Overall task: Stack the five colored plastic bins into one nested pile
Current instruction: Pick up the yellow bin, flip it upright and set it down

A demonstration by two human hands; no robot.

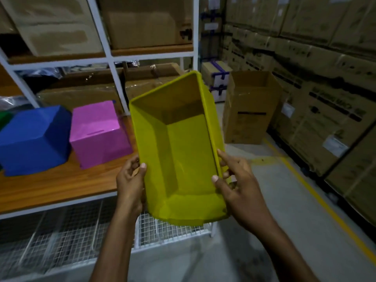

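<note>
Here, the yellow plastic bin [189, 151] is held in the air between both hands, tilted so that its open top faces the camera and its near end sits lowest. The left hand [130, 184] grips the left rim, thumb hooked over the edge and fingers curled behind the outer wall. The right hand [238, 192] grips the right rim the same way, thumb pressed inside and forefinger laid along the edge.

To the left, a blue plastic bin [34, 139] and a pink plastic bin [97, 135] rest upside down, just beside each other, on the wooden worktop [50, 186], well apart from the held bin. A sliver of green [5, 117] shows at the far left edge.

An open brown cardboard box [250, 119] stands on the floor to the right, near stacked cartons [325, 78]. Their dark print and white labels [334, 145] are too blurred to read.
</note>
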